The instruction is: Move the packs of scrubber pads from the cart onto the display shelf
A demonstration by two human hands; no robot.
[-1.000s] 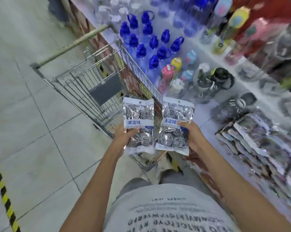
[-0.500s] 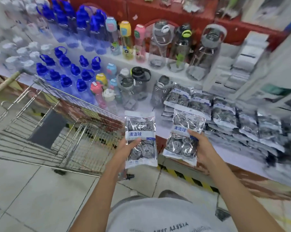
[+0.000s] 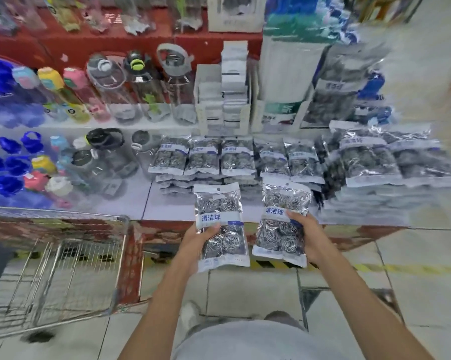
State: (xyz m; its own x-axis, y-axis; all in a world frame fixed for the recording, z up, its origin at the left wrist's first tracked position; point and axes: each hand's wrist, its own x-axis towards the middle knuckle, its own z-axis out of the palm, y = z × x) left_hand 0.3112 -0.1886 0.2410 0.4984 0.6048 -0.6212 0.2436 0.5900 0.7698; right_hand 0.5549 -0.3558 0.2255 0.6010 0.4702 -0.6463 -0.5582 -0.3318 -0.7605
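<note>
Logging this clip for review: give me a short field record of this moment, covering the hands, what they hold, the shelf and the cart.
left hand: left hand grips left scrubber pack, thumb across its front
right hand: right hand grips right scrubber pack
pack position: both upright, held apart, in front of the display shelf edge, not yet set down
shelf stock: rows of shelved scrubber packs already stacked there
cart: cart at lower left, contents not discernible
neighbours: water bottles left of the packs
</note>
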